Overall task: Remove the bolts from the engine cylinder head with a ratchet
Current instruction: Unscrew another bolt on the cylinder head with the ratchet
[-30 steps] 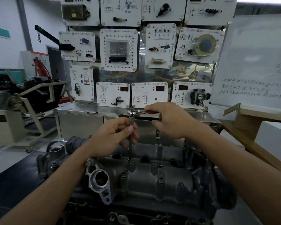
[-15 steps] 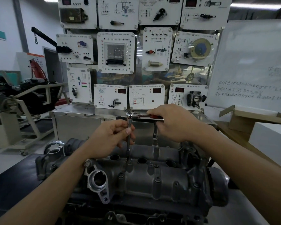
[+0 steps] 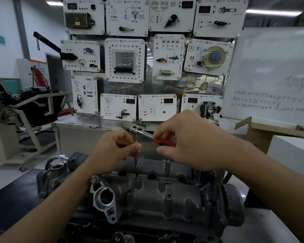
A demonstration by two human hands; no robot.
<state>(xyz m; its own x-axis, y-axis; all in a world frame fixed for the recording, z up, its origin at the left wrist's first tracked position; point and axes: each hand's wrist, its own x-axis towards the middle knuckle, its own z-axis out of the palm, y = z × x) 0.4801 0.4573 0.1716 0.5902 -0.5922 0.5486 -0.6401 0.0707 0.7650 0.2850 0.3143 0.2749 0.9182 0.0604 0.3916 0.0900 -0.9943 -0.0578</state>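
The grey engine cylinder head (image 3: 165,202) lies across the lower middle, with several bolts standing in its top. A ratchet (image 3: 140,132) with a red handle carries a long vertical extension bar (image 3: 135,159), whose socket sits on a bolt (image 3: 138,178) near the top middle of the head. My left hand (image 3: 112,149) pinches the extension bar just below the ratchet head. My right hand (image 3: 186,139) grips the red handle, which points right and toward me.
A board of white electrical training panels (image 3: 125,60) stands behind the engine on a steel cabinet (image 3: 88,135). A whiteboard (image 3: 274,74) and an open cardboard box (image 3: 263,132) are at the right. Another engine on a stand (image 3: 26,109) is at the left.
My right hand has swung the ratchet handle toward me, so the red grip now shows. The left hand stays on the extension bar. The camera has moved closer.
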